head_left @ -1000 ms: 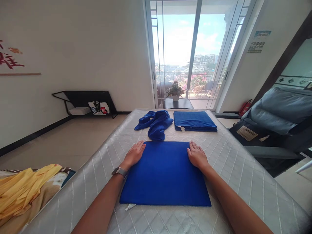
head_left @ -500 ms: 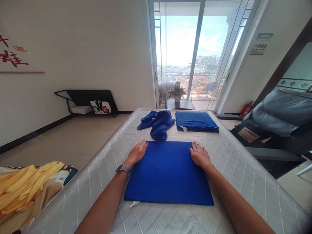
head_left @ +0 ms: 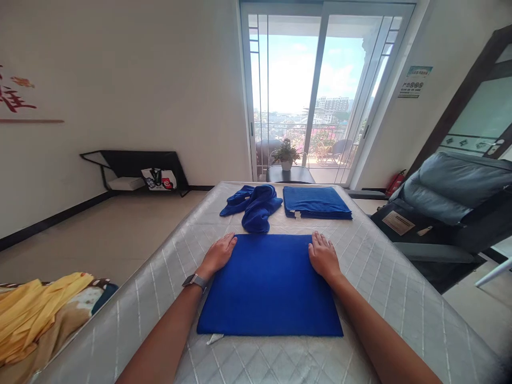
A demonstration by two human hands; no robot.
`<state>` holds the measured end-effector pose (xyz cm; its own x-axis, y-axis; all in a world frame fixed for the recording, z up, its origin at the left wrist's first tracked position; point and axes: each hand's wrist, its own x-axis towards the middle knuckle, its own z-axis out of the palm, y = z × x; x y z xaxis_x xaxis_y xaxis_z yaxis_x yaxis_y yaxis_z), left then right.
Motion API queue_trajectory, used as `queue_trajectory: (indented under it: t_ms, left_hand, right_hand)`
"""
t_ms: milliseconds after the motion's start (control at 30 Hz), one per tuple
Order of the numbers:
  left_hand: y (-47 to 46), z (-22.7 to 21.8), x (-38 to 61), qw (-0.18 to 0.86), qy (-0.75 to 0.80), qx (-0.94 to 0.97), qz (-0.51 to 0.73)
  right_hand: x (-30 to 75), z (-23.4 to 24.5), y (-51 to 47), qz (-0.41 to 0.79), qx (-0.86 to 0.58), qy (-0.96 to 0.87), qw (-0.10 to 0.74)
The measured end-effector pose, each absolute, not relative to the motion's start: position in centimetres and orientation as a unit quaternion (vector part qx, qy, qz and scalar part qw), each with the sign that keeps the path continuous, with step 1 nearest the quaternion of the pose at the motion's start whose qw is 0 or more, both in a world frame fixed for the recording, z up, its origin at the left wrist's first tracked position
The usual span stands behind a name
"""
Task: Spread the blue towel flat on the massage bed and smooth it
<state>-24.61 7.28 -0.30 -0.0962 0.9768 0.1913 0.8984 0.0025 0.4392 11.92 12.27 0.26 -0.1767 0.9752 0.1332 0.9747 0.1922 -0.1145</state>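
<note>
1. We lay our left grip (head_left: 219, 254) flat, opened out, along the far left corner of a flat blue cloth (head_left: 272, 288).
2. Our right grip (head_left: 323, 260) rests at the far right corner, likewise spread flat.
3. The cloth lies on our quilted mattress (head_left: 392, 277).
4. Beyond it, we see a crumpled blue cloth (head_left: 258, 210) left, a folded blue stack (head_left: 316, 201) right.

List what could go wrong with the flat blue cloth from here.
The left hand and right hand rest at the far corners of the flat blue cloth, so uneven pressure might skew it. Just past its far edge lies the crumpled blue cloth; pushing forward could bunch the two together.
</note>
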Motion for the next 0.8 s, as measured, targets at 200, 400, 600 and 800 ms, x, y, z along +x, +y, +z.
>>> queue_trajectory:
  t_ms: [200,400,600,800]
  left_hand:
    - [6.6,0.9,-23.9,0.042,0.704,0.659,0.262]
    - [6.1,2.2,-18.5,0.036,0.619,0.722,0.306]
    - [7.9,2.7,-8.0,0.043,0.450,0.863,0.226]
    - [11.7,1.2,0.1,0.015,0.459,0.862,0.212]
  right_hand:
    - [12.1,0.4,11.5,0.058,-0.586,-0.806,0.056]
    - [11.8,0.3,11.3,0.081,-0.600,-0.795,0.045]
    - [11.8,0.3,11.2,0.081,-0.599,-0.794,0.060]
    - [12.2,0.2,11.0,0.057,-0.577,-0.814,0.037]
